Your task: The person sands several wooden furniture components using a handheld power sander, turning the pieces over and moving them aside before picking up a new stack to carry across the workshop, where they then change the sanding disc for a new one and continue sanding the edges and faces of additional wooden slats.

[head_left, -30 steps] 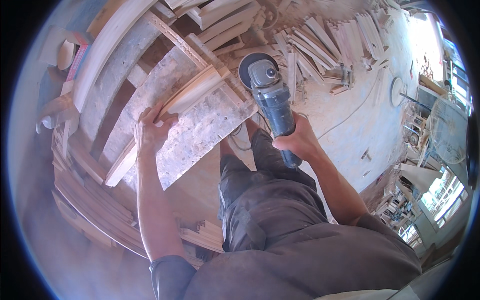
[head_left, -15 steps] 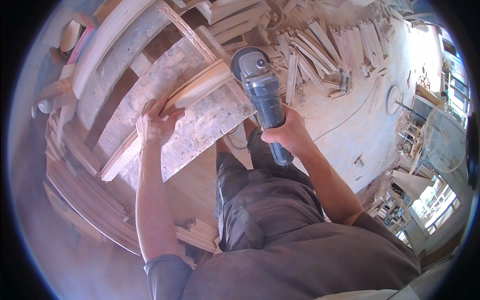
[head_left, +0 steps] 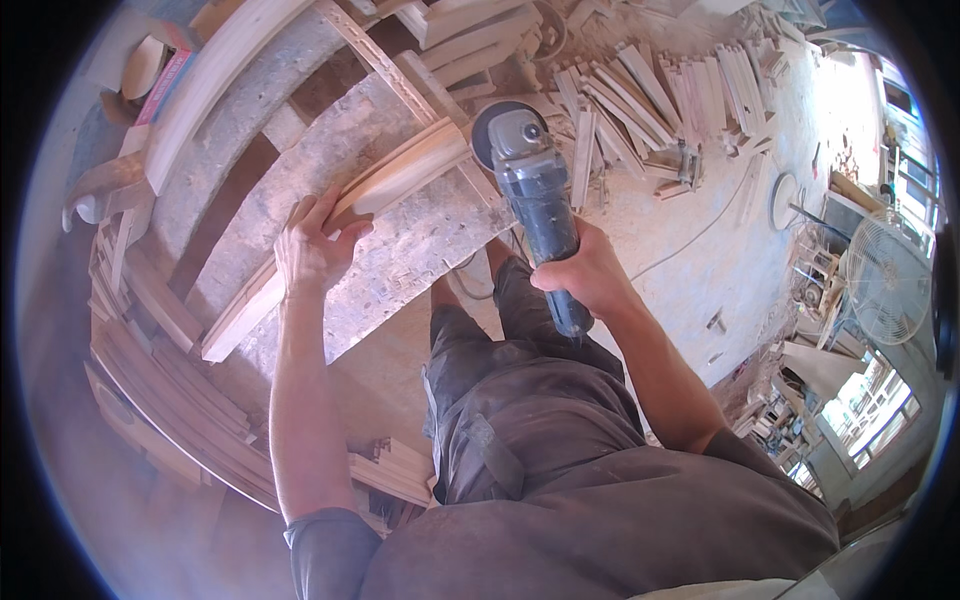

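A long pale wooden strip (head_left: 405,185) with a ridge along its length lies slantwise on the dusty workbench (head_left: 415,245). Across its middle rests my left hand (head_left: 308,250), fingers on the far side and thumb on the near side, gripping it. My right hand (head_left: 592,270) is wrapped round the body of a dark blue-grey angle grinder (head_left: 535,190). The grinder's head and round disc point away from me, just right of the strip's far end, with a gap between them. Part of the strip is hidden under my left hand.
Stacked boards (head_left: 180,385) lie at the left. Many wood offcuts (head_left: 640,100) are piled on the floor at the far right, near a thin cable (head_left: 690,245). A fan (head_left: 888,275) stands at the right edge. A narrow slat (head_left: 375,60) crosses the bench's far side.
My right hand and the angle grinder have shifted slightly right, away from the strip's end. My left hand and the wooden strip are nearly unchanged.
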{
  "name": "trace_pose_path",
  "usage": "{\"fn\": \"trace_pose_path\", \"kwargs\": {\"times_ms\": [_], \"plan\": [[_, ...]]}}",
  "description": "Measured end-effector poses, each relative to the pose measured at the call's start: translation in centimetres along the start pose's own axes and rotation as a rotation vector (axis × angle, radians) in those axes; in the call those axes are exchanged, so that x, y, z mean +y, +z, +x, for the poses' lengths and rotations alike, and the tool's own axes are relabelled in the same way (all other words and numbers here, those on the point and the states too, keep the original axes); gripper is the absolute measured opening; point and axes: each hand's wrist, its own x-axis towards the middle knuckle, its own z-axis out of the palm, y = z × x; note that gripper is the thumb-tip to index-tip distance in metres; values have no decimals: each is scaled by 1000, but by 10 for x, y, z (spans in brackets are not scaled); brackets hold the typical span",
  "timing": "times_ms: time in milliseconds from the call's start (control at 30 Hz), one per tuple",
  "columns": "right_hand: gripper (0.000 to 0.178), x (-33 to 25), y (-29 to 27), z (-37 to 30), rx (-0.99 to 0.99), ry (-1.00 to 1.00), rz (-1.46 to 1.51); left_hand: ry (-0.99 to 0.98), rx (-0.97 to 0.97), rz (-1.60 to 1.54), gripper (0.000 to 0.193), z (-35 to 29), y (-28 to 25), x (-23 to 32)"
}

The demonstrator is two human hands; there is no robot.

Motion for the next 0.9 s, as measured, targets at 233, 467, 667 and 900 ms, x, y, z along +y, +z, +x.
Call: {"fn": "trace_pose_path", "kwargs": {"times_ms": [233, 467, 667, 900], "plan": [[51, 25, -19, 0, 72, -3, 29, 150, -14, 41, 61, 15, 2, -22], [51, 24, -28, 10, 50, -59, 6, 233, 55, 4, 81, -1, 10, 11], [49, 11, -19, 26, -12, -98, 16, 117, -120, -48, 75, 13, -5, 13], [52, -13, -14, 43, -39, -126, -130, 43, -220, -87, 77, 20, -13, 14]]}}
